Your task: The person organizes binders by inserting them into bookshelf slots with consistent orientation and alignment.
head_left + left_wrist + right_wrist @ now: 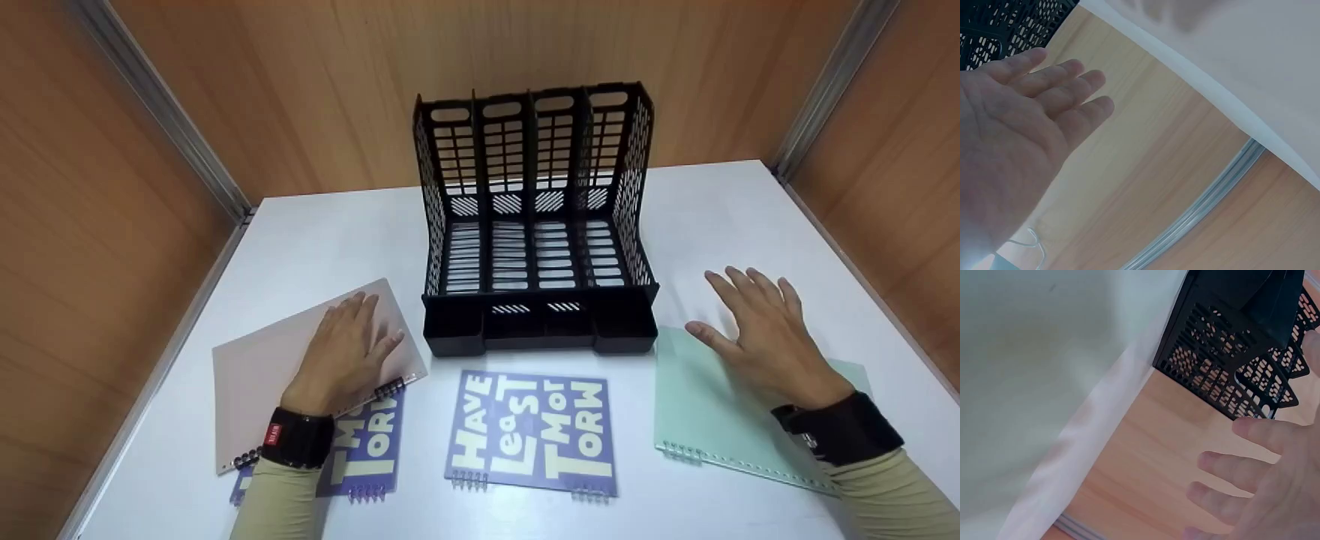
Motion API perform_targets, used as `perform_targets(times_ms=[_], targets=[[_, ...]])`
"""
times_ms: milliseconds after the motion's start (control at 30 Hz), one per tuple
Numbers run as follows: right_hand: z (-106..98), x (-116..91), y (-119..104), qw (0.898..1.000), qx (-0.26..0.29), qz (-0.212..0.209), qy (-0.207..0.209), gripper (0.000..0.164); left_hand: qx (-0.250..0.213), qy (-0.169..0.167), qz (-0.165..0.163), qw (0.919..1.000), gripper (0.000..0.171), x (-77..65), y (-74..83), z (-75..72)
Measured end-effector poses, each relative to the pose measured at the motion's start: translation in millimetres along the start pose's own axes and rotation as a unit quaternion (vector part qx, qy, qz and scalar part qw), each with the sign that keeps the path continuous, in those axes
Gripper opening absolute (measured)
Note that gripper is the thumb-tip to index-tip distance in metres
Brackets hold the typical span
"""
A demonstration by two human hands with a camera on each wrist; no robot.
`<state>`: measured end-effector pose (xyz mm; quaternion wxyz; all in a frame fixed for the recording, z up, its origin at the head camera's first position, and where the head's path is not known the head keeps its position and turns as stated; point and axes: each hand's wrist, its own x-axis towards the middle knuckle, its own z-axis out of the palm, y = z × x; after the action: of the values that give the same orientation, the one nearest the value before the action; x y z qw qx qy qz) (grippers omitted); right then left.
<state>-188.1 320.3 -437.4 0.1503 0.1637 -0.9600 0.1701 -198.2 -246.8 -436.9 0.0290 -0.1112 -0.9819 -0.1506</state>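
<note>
The person's left hand [337,356] hovers palm down above a pale pink, rectangular spiral-bound notebook [262,382], its fingers fairly straight and lying near one another, the thumb set apart, gripping nothing. The right hand [769,337] hovers above a mint-green, rectangular spiral-bound notebook [697,397], fingers extended and spread, thumb out to the side, likewise gripping nothing. Both forearms reach forward from the near edge of the white worktop [712,210].

The pink notebook lies at the left, its long axis running left to right with the right end angled away from the person. The green one lies at the right, its long axis also crossways but with the right end angled nearer. Each has its bound edge toward the person. The purple notebook with cream block lettering [529,435] lies nearly square at centre, coils toward the person, its words running away from them. A black plastic mesh file organizer [536,298] stands behind it, its low front facing the person.

Counted: four notebooks, one pink, one green and two purple, the second purple notebook [379,442] partly under the pink; one organizer, with four tall slots.
</note>
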Motion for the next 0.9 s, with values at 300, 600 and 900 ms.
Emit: perform_targets(times_ms=[300, 600, 900], targets=[[2, 2, -19, 0.999, 0.002, -0.038, 0.024, 0.077, -0.052, 0.054, 0.035, 0.9966, 0.066, 1.7, 10.4, 1.3], [7, 1, -37, 0.994, 0.005, -0.096, 0.056, 0.078, -0.024, 0.135, 0.171, 0.9757, 0.043, 5.6, 21.6, 6.7], [12, 1, -55, 0.988, 0.017, -0.14, 0.071, 0.078, -0.011, 0.171, 0.251, 0.9528, 0.04, 4.5, 38.8, 10.4]])
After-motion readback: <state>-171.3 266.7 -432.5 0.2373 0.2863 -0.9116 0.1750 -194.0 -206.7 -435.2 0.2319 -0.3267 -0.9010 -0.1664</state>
